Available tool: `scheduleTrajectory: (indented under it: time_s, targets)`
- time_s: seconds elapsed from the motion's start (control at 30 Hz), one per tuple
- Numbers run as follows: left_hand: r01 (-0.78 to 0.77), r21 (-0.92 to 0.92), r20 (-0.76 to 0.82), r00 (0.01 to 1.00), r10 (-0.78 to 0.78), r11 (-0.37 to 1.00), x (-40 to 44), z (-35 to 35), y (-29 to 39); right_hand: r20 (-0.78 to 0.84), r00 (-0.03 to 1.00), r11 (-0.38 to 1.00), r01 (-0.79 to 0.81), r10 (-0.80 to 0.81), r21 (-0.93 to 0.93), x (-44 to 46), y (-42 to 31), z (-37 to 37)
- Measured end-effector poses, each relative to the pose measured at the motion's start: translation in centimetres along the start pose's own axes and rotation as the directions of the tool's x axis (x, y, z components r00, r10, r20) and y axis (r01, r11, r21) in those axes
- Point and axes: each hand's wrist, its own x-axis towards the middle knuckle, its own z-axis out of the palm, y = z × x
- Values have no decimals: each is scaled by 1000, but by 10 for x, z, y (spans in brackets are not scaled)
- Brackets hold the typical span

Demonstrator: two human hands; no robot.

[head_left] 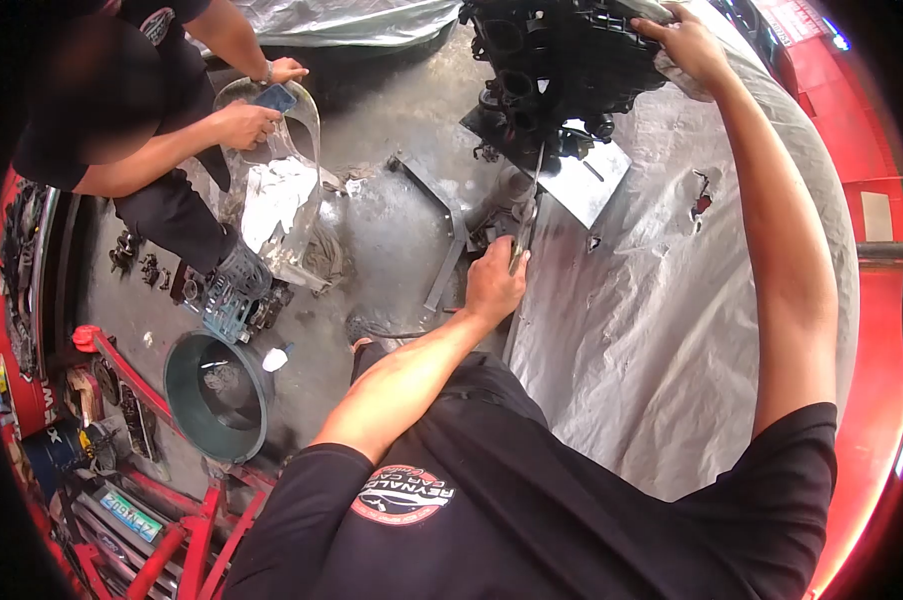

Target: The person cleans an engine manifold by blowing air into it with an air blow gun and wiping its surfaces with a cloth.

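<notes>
My left hand (497, 280) is closed around the handle of a long, thin tool (537, 185), perhaps a screwdriver. Its shaft points up to the lower edge of a black engine part (572, 60). At the upper right, my right hand (694, 48) holds a grey rag (680, 78) against the side of that part, with a finger reaching over its edge. Below the part lies a flat metal plate (597, 185). What the tool's tip touches is too dark to make out.
A co-worker at the upper left holds a phone (275, 98) beside a chair (307, 125) with white cloth on it. A green tub (217, 400) and metal parts (237, 295) are on the floor. A grey cover (632, 340) spreads on the right; red stands (202, 530) are lower left.
</notes>
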Motion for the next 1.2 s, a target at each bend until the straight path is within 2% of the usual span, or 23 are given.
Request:
scheduleTrajectory:
  time_s: [0.07, 0.1, 0.17, 0.2, 0.27, 0.3, 0.43, 0.47, 0.5, 0.57, 0.67, 0.7, 0.77, 0.8, 0.83, 0.9, 0.93, 0.97, 1.03, 1.07, 1.1, 1.17, 1.2]
  targets:
    - [1, 95, 26, 1000, -3, 996, 8, 5, -5, 57, 994, 989, -97, 91, 115, -3, -2, 1]
    - [0, 139, 32, 999, -4, 990, 11, 8, -6, 11, 997, 986, -75, 74, 150, -5, -2, 5]
    - [20, 82, 12, 1000, -21, 996, 16, 16, -3, -90, 995, 977, -20, 41, 213, -1, 2, 10]
    - [33, 56, 11, 999, -34, 998, 14, 20, -3, -41, 997, 952, -47, 62, 303, 5, 6, 12]
    - [105, 47, 12, 994, -106, 993, 16, 28, -17, -112, 990, 995, 92, -89, 24, 29, 38, 15]
    - [80, 67, 11, 997, -81, 995, 21, 30, -21, -136, 975, 980, 159, -176, -123, 35, 44, 13]
    - [-23, 116, 34, 999, 19, 993, 34, 37, -34, -75, 991, 987, 99, -109, -123, 29, 35, 7]
    - [-54, 123, 50, 998, 48, 991, 34, 40, -38, -165, 967, 973, 171, -196, -157, 39, 48, 14]
    - [-70, 115, 37, 997, 66, 991, 31, 44, -47, -60, 994, 996, 87, -89, -31, 34, 41, 11]
    - [-109, 94, 9, 994, 109, 990, 28, 47, -62, -90, 991, 988, 92, -103, -124, 35, 42, 9]
    - [-103, 14, -62, 993, 103, 995, 20, 35, -69, -90, 988, 988, 118, -127, -102, 40, 51, 12]
    - [-93, -6, -76, 993, 93, 996, 20, 33, -67, -59, 993, 993, 99, -102, -58, 23, 32, 6]
    - [-78, -42, -100, 992, 74, 996, 20, 29, -65, -20, 999, 998, 24, -25, -56, 29, 36, 6]
    - [-40, -54, -157, 987, 32, 998, 24, 36, -68, -44, 998, 997, 42, -45, -63, 27, 34, 7]
    - [30, -261, -133, 989, -67, 965, 25, 46, -77, -67, 995, 995, 63, -68, -75, 24, 32, 6]
    - [166, -629, -22, 973, -231, 760, 29, 61, -92, 21, 999, 995, 43, -41, -90, 6, 7, -3]
    - [313, -843, 143, 914, -379, 437, 27, 64, -94, 4, 996, 987, 88, -89, -132, 13, 16, -1]
    - [372, -870, 224, 883, -413, 324, 25, 56, -90, -8, 991, 977, 127, -130, -171, 18, 28, 0]
    - [479, -874, 398, 802, -445, 82, 24, 39, -89, 92, 978, 979, 194, -189, -59, 17, 30, -1]
    - [508, -856, 502, 769, -396, -98, 23, 42, -98, 141, 966, 976, 220, -217, -1, 15, 29, -2]
    - [501, -833, 553, 769, -320, -235, 23, 48, -111, 144, 975, 985, 165, -170, 44, 6, 18, -1]
    - [515, -741, 651, 709, -273, -431, 24, 58, -128, 197, 955, 975, 214, -222, 65, 7, 21, 0]
    - [509, -740, 649, 712, -268, -439, 28, 61, -131, 222, 956, 979, 173, -193, 104, -4, 5, 0]
